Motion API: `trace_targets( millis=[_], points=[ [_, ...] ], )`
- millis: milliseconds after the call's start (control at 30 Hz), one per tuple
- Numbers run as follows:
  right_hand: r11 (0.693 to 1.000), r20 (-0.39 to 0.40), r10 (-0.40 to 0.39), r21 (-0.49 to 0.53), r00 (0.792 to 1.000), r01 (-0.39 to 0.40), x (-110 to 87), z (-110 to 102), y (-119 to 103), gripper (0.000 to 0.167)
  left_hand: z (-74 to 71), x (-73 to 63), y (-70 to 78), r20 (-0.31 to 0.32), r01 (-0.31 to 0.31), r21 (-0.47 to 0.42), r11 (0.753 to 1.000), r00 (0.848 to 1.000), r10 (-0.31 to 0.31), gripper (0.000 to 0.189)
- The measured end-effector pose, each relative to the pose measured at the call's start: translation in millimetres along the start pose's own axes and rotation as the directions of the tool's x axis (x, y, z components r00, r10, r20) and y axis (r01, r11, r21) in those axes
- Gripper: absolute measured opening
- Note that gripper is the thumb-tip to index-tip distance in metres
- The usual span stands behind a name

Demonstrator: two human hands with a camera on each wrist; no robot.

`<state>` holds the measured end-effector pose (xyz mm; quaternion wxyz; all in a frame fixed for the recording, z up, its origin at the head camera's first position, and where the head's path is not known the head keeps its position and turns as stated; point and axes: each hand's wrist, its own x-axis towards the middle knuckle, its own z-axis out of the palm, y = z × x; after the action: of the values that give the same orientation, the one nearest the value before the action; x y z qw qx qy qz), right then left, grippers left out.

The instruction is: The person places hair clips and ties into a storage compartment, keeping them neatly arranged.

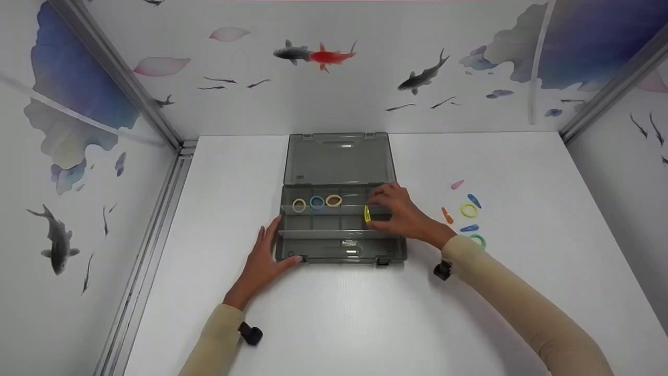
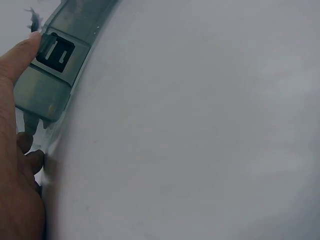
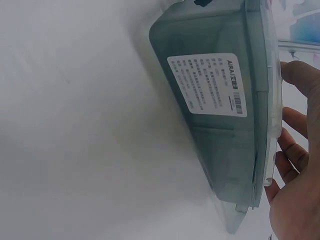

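Observation:
A grey translucent storage box [image 1: 342, 259] with dividers lies with its lid [image 1: 339, 159] folded back. My left hand [image 1: 266, 258] holds its front left corner, fingers along the side and thumb on the front edge. In the left wrist view, that thumb lies by a dark latch [image 2: 56, 52]. Over the right part of the box, my right hand [image 1: 399, 211] pinches a yellow snap hair clip [image 1: 367, 214]. The right wrist view hides the clip. Two beige hair ties [image 1: 298, 205] and a blue one [image 1: 317, 202] sit in the back row.
Right of the box lie loose a pink clip [image 1: 457, 184], an orange clip [image 1: 447, 215], two blue clips [image 1: 474, 201], a yellow hair tie [image 1: 469, 210] and a green hair tie [image 1: 480, 239], partly behind the right forearm. Printed white walls [image 1: 339, 104] enclose the table.

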<state>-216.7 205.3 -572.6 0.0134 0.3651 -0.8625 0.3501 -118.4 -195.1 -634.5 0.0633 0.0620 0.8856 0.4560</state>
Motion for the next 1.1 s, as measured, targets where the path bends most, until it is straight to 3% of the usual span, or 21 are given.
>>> trace_targets(
  millis=[600,1100],
  points=[
    [0.999,0.112,0.017,-0.051,0.994,-0.011,35.3,24,-24,0.047,0.4,0.0,1.2,-0.004,-0.002,-0.007,1.0,1.0,0.002,0.114],
    [0.996,0.123,-0.071,-0.039,0.99,0.077,63.1,46,-44,0.041,0.5,-0.5,1.6,0.003,0.018,-0.001,1.0,1.0,-0.018,0.114]
  ],
)
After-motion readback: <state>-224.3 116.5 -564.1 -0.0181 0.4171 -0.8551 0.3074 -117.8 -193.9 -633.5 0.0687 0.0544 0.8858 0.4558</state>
